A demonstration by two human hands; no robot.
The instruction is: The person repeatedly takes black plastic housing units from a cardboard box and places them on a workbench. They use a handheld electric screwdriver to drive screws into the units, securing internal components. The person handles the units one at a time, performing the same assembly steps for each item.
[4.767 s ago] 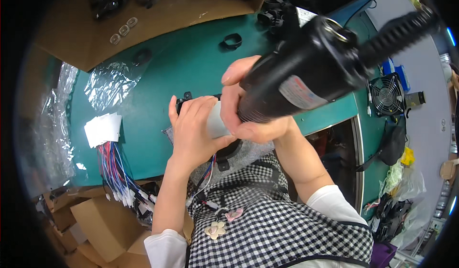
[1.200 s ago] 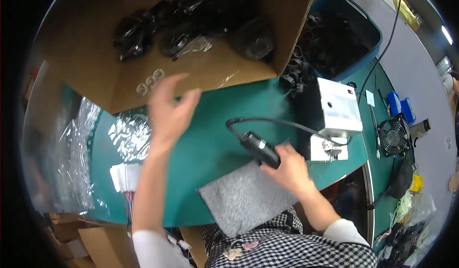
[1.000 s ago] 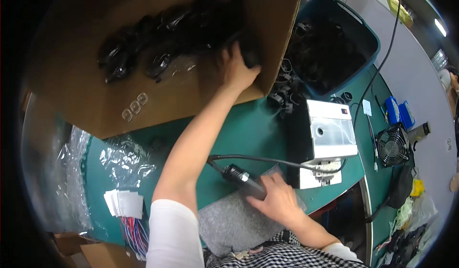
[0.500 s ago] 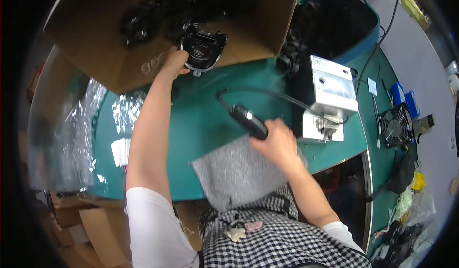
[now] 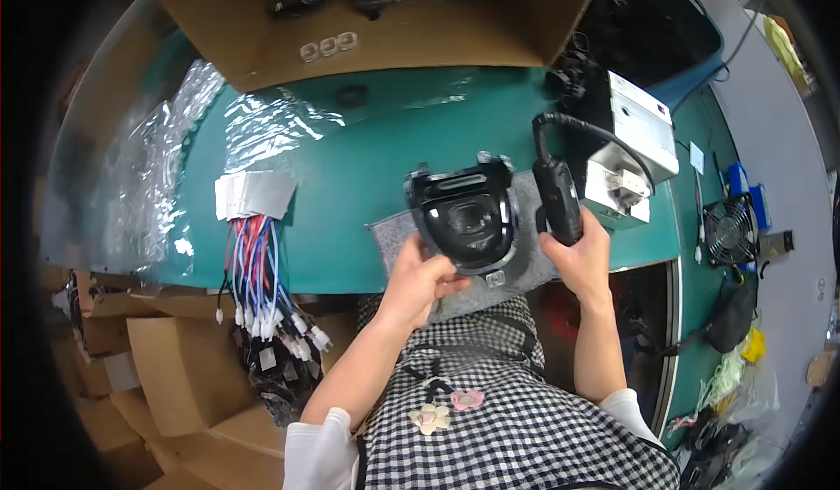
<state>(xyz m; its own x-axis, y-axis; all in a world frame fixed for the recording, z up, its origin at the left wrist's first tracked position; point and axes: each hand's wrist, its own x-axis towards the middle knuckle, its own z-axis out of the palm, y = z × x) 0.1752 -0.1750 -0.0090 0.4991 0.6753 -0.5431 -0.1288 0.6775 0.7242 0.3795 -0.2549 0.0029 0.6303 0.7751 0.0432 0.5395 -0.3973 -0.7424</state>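
Observation:
My left hand [image 5: 418, 278] grips a black plastic housing [image 5: 464, 214] with a round opening, held just above a grey foam pad [image 5: 523, 267] at the near edge of the green table [image 5: 350, 166]. My right hand [image 5: 577, 258] is closed around a black corded handheld tool [image 5: 558, 199], upright beside the housing's right side. The tool's cable [image 5: 577, 127] loops up and over toward a grey metal box [image 5: 637, 136] on the right. Whether the tool tip touches the housing I cannot tell.
A large cardboard box [image 5: 394, 17] with more black parts stands at the back. Clear plastic bags [image 5: 175, 157] lie left, a bundle of coloured wires [image 5: 254, 271] hangs over the table edge. A dark bin [image 5: 656, 26] and small fan [image 5: 731, 227] sit right. Cardboard cartons [image 5: 166, 376] stand below left.
My left hand reached into the cardboard box, took out a black housing and brought it down over the foam pad. My right hand kept the corded tool and lifted it upright.

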